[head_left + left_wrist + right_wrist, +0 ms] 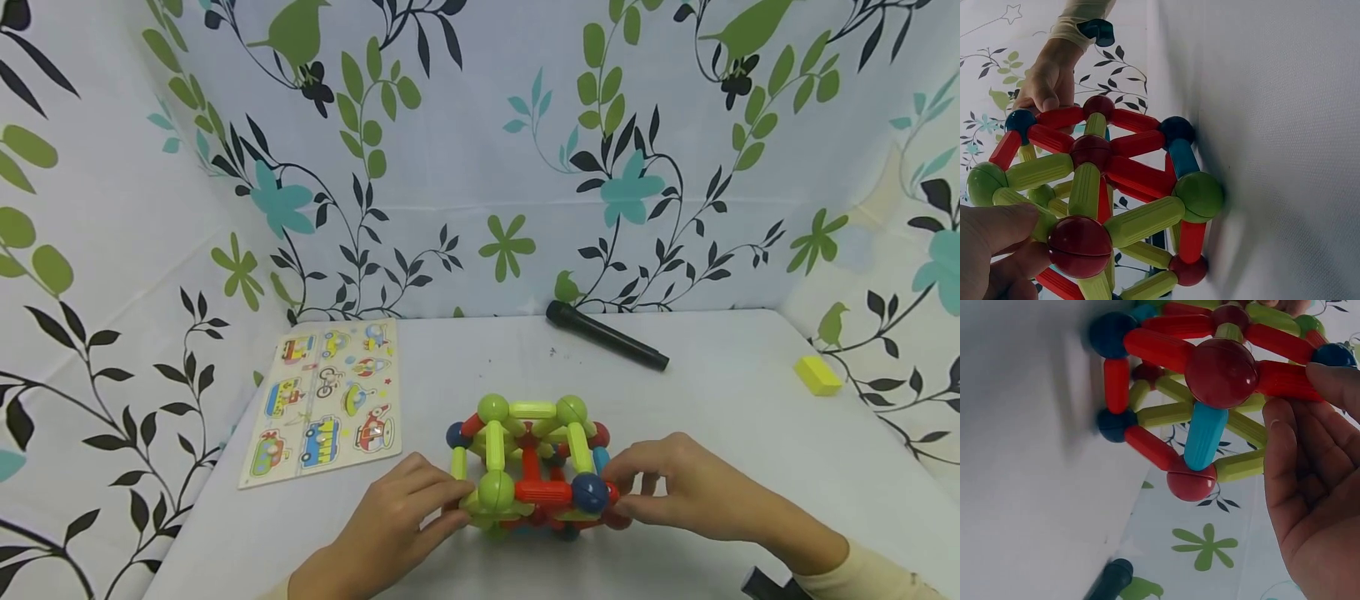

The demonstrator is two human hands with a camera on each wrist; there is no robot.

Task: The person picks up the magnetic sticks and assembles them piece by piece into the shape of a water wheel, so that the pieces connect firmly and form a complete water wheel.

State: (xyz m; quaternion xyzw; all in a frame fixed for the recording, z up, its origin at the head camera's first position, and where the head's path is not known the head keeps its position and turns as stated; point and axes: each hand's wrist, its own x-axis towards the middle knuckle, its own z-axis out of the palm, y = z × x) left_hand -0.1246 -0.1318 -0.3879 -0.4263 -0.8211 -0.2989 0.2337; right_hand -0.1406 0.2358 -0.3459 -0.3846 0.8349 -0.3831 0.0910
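A cage-like magnetic ball-and-stick structure point(546, 493) stands on the white table, built of green, red and blue balls joined by ribbed sticks. My left hand point(405, 517) grips its left side; in the left wrist view the thumb and fingers close round a green stick point(1019, 203) between a green ball point(986, 184) and a dark red ball point(1080, 246). On the opposite side my right hand point(686, 487) pinches a red stick point(1288, 380) next to a blue ball point(1333, 355). Part of the structure's underside is hidden in the head view.
A wooden picture puzzle board point(326, 408) lies at the table's left. Behind the structure is a black microphone point(607, 335), slanting toward the right. A yellow block point(817, 376) sits near the right edge. Patterned cloth point(465, 167) hangs round the back and sides.
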